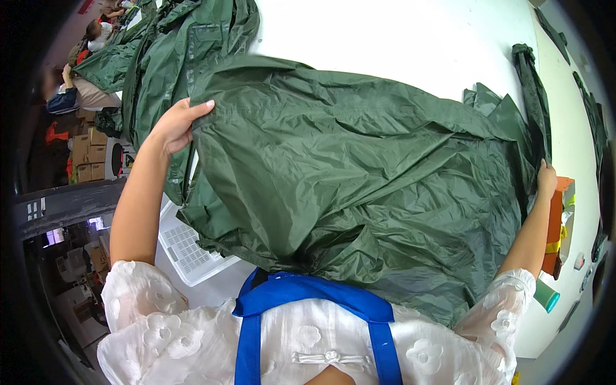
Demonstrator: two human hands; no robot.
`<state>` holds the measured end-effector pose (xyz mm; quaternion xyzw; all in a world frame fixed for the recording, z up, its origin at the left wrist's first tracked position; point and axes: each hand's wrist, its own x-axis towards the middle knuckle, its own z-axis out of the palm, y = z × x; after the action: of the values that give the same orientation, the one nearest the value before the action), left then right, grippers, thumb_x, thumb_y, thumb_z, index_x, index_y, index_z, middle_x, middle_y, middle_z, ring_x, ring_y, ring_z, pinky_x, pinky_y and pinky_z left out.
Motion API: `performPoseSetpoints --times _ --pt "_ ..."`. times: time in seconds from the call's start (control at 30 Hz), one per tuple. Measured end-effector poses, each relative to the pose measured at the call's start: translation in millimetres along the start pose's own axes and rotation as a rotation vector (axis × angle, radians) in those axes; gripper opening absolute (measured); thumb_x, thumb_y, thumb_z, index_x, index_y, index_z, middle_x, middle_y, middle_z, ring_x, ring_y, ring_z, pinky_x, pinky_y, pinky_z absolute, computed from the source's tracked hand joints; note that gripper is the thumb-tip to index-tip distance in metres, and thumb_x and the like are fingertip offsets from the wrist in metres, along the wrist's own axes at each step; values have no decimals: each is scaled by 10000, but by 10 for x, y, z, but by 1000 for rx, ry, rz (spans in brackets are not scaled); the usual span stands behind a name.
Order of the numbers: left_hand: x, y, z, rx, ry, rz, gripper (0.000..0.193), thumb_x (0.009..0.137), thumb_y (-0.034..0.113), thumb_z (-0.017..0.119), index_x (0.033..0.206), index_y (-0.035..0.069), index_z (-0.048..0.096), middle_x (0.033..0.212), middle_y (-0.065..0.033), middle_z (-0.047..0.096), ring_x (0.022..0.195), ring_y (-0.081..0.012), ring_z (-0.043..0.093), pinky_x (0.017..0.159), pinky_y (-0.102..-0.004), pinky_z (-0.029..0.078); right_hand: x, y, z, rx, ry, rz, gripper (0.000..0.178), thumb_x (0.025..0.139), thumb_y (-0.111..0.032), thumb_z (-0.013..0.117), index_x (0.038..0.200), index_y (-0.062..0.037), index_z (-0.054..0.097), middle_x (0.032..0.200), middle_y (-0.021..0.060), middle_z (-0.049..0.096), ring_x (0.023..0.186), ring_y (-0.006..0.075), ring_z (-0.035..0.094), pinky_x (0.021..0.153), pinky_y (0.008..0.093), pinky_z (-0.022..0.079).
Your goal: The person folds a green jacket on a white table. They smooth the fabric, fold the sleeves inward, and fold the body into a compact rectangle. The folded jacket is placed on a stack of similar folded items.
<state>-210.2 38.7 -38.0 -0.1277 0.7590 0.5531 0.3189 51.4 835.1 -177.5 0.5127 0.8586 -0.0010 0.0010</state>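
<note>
We count one large dark green garment of thin, crinkled waterproof cloth, spread wide across the white table in front of us, its near edge hanging off the table toward the blue apron straps. Two hands are at work on it, both our own. Our left hand is raised at the garment's upper left corner, arm stretched up and away from the body, fingers and thumb pinched on the cloth edge with the nails showing on top. Our right hand reaches out to the far right edge of the garment, arm nearly straight, the back of the hand toward us; the fingers curl into the cloth, though we cannot tell how firmly they close on it. Further items: one heap of more green garments at the table's upper left, touching the spread one; one narrow green strip lying along the right side; one white perforated plastic tray below the left edge of the table; one orange-red block just beside the right hand; one teal cylinder near the right elbow. Another person sits at far left, well apart from us.
</note>
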Motion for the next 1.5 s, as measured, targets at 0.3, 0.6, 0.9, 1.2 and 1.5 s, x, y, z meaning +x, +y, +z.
performPoseSetpoints --times 0.3,0.6,0.9,1.2,1.5 --pt "-531 1240 -1298 418 72 408 496 745 298 733 1154 117 519 990 7 573 926 -112 572 834 -288 482 774 1645 -476 1572 372 458 322 936 -276 539 1076 14 542 896 114 604 735 230 601 575 280 528" --pt "1468 2399 -245 533 530 675 530 867 414 575 1299 135 446 1123 -130 618 1074 -273 559 969 -430 401 981 418 -199 1442 346 89 498 929 -238 526 1298 59 373 1265 202 463 1113 314 526 869 333 488" --pt "248 -808 76 1311 494 761 648 865 442 554 1442 293 302 1544 -159 52 1403 -420 72 1088 -607 79 -2785 -1073 -327 337 82 -498 648 941 -461 413 1467 -129 231 1541 136 128 1414 374 72 1077 617 65" --pt "702 -1584 -330 1194 373 312 652 877 570 462 1448 347 240 1552 -70 73 1365 -467 130 1067 -618 151 -4372 -1712 64 67 -370 -587 683 922 -418 471 1477 -138 187 1551 122 41 1407 413 -16 1019 703 45" --pt "1197 -508 -414 790 309 518 441 939 387 424 1334 194 448 1112 -236 598 1032 -399 562 887 -451 446 -4374 -1693 443 -96 -131 -512 714 893 -517 479 1471 -191 215 1549 70 90 1417 361 37 1019 703 109"
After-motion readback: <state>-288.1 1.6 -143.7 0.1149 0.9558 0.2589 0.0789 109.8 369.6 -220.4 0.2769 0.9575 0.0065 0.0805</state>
